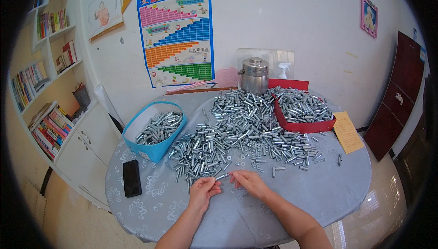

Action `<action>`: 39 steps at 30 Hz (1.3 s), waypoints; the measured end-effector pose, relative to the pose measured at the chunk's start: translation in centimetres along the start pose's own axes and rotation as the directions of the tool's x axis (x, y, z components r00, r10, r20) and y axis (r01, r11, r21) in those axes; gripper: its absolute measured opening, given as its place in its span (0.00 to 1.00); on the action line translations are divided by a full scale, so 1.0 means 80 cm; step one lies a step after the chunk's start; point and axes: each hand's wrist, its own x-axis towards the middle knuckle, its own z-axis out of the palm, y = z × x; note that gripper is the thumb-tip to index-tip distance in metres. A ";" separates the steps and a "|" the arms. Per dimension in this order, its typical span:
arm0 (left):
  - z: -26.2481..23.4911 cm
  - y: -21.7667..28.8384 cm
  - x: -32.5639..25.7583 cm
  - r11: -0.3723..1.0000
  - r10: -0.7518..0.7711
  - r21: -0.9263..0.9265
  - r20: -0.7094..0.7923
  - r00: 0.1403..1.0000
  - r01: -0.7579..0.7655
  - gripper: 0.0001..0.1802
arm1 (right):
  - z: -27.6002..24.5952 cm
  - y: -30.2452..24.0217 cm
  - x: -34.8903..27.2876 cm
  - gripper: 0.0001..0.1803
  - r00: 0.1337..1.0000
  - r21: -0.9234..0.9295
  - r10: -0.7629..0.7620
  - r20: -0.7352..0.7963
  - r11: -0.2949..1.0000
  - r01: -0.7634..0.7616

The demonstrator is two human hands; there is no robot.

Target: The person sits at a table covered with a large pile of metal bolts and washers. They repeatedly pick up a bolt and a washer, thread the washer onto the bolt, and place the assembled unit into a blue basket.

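My left hand [203, 193] pinches a silvery anchor bolt [221, 176] between thumb and fingers, just off the near edge of the pile. At the bolt's right end, the fingertips of my right hand [250, 183] close on it; whether they also hold a nut or washer is too small to tell. Beyond both hands spreads a large heap of metal anchor bolts and sleeves [228, 128]. Small washers [242, 156] lie loose in front of that heap.
A light blue box [156, 152] of metal pieces stands left, a red box [303, 126] of them at back right. A black phone [132, 178] lies on the grey tablecloth [169, 212]. Behind are a steel canister [254, 76] and spray bottle [284, 70]; yellow paper [348, 132] lies right.
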 end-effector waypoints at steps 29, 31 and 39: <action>-0.049 0.077 0.045 0.851 0.504 0.103 -0.433 0.747 -0.514 0.08 | -0.089 0.043 0.002 0.06 0.787 -0.883 -0.487 -0.379 0.445 -0.150; -0.065 0.116 0.067 0.829 0.555 0.195 -0.404 0.727 -0.525 0.13 | -0.086 0.040 0.002 0.06 0.804 -0.884 -0.461 -0.376 0.439 -0.161; -0.074 0.155 0.107 0.432 0.729 0.735 0.058 0.682 -0.523 0.13 | -0.089 0.041 0.002 0.07 0.811 -0.863 -0.454 -0.370 0.491 -0.120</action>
